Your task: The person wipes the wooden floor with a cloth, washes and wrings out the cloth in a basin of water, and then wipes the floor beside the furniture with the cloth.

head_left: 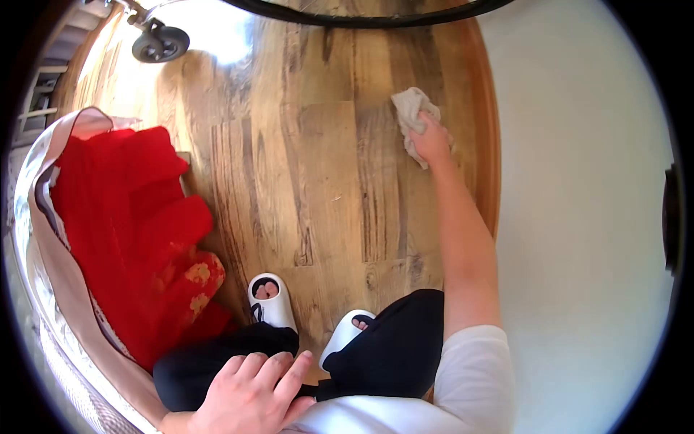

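Note:
My right hand is closed around a crumpled beige cloth and presses it on the wood-look floor, close to the baseboard. That arm is stretched well forward along the white wall. My left hand rests over my lap, near my black-trousered knee, with its back turned up. Its fingers are loosely bent with the index finger reaching out, and I see nothing held in it. The palm side is hidden.
A brown baseboard runs below the white wall on the right. Red fabric with gold patches drapes at the left, by a pale padded edge. A black caster wheel and a dark curved rim are ahead. White slippers are on my feet.

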The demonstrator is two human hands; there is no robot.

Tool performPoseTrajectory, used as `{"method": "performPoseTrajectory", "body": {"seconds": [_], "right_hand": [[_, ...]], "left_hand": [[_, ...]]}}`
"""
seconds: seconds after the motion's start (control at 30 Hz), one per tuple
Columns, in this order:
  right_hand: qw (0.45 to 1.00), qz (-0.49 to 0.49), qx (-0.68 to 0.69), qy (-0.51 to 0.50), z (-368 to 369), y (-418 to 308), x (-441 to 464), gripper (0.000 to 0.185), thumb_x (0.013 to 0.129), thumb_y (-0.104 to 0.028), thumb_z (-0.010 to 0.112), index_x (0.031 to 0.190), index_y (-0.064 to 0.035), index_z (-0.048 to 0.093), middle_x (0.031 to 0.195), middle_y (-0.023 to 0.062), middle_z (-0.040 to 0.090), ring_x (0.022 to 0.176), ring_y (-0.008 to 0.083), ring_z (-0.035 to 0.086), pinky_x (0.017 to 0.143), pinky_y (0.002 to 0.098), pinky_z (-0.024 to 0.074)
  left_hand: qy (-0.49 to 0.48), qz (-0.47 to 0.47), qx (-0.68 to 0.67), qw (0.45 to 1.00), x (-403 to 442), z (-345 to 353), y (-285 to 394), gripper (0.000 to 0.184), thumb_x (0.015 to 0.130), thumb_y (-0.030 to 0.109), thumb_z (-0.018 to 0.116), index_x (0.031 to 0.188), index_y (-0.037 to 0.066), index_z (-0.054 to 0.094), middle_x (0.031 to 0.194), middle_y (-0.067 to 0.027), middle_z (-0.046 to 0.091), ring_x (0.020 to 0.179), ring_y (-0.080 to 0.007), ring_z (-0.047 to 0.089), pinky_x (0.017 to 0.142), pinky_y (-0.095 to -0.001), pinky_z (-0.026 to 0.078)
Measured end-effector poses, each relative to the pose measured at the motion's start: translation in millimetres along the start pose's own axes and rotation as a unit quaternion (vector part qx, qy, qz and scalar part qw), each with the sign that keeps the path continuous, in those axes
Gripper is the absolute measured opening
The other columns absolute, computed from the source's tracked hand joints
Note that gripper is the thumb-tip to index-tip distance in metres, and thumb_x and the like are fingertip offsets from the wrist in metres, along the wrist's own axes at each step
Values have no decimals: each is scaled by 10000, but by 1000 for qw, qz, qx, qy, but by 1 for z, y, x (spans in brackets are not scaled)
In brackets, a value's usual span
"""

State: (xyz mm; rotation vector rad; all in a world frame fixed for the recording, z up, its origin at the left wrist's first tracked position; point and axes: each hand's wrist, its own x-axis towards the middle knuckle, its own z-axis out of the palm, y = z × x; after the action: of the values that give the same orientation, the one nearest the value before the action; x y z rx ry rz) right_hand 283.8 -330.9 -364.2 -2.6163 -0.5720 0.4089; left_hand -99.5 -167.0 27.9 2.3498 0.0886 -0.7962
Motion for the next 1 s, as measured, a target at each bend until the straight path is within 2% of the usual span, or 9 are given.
{"method": "performPoseTrajectory", "body": {"seconds": [0.23, 0.4, 0.43, 0.47, 0.57, 0.63, 0.73, 0.83, 1.0], "right_hand": [[927, -224, -211, -215, 21, -100, -55, 657, 772, -161, 690, 1403, -167, 505, 1540, 69, 371, 1304, 283, 456, 1115, 439, 337], [898, -253, -120, -339, 29, -78, -121, 682, 745, -115, 686, 1400, -188, 511, 1520, 45, 404, 1217, 369, 476, 1120, 438, 349], [921, -247, -88, -288, 27, -75, -113, 655, 755, -130, 680, 1388, -189, 525, 1516, 44, 412, 1221, 370, 476, 1114, 439, 354], [939, -240, -54, -239, 26, -72, -100, 628, 765, -144, 674, 1377, -189, 538, 1512, 43, 420, 1226, 371, 475, 1108, 440, 359], [970, -223, 10, -93, 27, -85, -47, 524, 811, -182, 635, 1333, -186, 584, 1502, 51, 439, 1256, 380, 466, 1074, 453, 383], [984, -160, -50, -58, 45, -106, -10, 526, 823, -179, 626, 1346, -180, 569, 1504, 64, 434, 1298, 380, 440, 1068, 457, 382], [977, -121, -145, -99, 63, -151, -17, 598, 801, -157, 647, 1387, -181, 529, 1527, 55, 400, 1310, 377, 430, 1119, 454, 358], [914, -255, -260, -177, 77, -158, -65, 660, 773, -134, 675, 1408, -187, 502, 1558, 23, 348, 1307, 371, 427, 1157, 449, 335], [892, -293, -164, -303, 77, -158, -154, 659, 747, -118, 710, 1375, -221, 540, 1505, 14, 423, 1235, 367, 456, 1154, 447, 350]], "left_hand": [[10, 12, 8, 1000, -3, -1, -5, 592, 821, 302, 652, 1328, 35, 504, 1096, -106, 587, 930, -255, 555, 793, -372, 447], [36, 17, 6, 999, -18, 0, -10, 586, 840, 318, 635, 1332, 31, 499, 1056, -108, 576, 895, -253, 543, 748, -365, 437], [40, 20, 3, 999, -20, 1, -12, 584, 844, 322, 632, 1333, 32, 498, 1052, -109, 574, 890, -253, 540, 739, -363, 435], [-24, 8, 7, 1000, -17, -4, -10, 519, 858, 322, 668, 1271, 29, 551, 1147, -115, 622, 932, -267, 612, 834, -378, 473], [30, 10, -3, 999, -32, 3, -18, 580, 852, 333, 624, 1332, 30, 501, 1060, -113, 572, 884, -253, 537, 733, -355, 429], [37, 9, -1, 999, -35, 6, -21, 579, 857, 342, 617, 1331, 29, 503, 1065, -116, 571, 872, -254, 530, 733, -352, 423], [48, 6, -4, 999, -37, 5, -24, 576, 859, 342, 613, 1326, 24, 505, 1061, -119, 573, 865, -253, 526, 735, -351, 420], [67, 3, -5, 998, -40, 2, -24, 560, 860, 340, 612, 1308, 18, 514, 1055, -121, 576, 868, -252, 527, 738, -352, 419], [73, -14, -12, 997, -44, -1, -25, 512, 861, 341, 612, 1253, 19, 545, 1042, -122, 579, 858, -248, 533, 730, -349, 419]]}}
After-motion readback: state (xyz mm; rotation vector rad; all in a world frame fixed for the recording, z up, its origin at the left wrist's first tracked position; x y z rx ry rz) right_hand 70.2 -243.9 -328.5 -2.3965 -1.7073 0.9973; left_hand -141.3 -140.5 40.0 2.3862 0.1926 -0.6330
